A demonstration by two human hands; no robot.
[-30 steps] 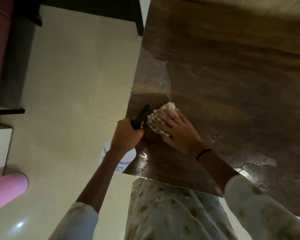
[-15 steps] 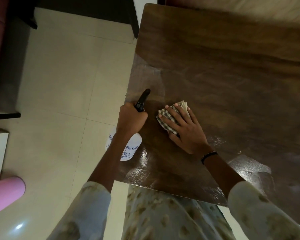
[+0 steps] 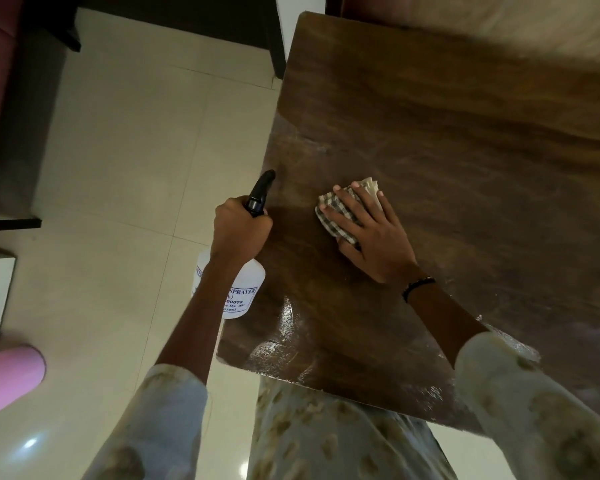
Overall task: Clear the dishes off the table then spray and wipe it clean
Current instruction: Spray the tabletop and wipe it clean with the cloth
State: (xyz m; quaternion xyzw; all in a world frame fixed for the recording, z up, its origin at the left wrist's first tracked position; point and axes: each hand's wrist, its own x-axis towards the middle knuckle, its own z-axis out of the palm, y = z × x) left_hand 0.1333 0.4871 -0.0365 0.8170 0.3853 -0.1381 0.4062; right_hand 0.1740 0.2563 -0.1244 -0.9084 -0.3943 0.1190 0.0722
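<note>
1. Partly hidden: the spray bottle (image 3: 234, 291), white plastic with a printed label, is covered across its shoulder by the left wrist; only its black nozzle and lower body show. The table (image 3: 447, 140) runs out of frame at right.
2. Materials: the tabletop is dark wood grain, glossy with wet streaks near its front edge. The cloth (image 3: 340, 216) is checked fabric, folded into a pad, lying on the table near its left edge.
3. Pose: the left hand (image 3: 238, 232) grips the bottle's neck, held at the table's left edge over the tiled floor (image 3: 118, 150). The right hand (image 3: 371, 233) presses flat on the cloth, fingers straight and spread.
</note>
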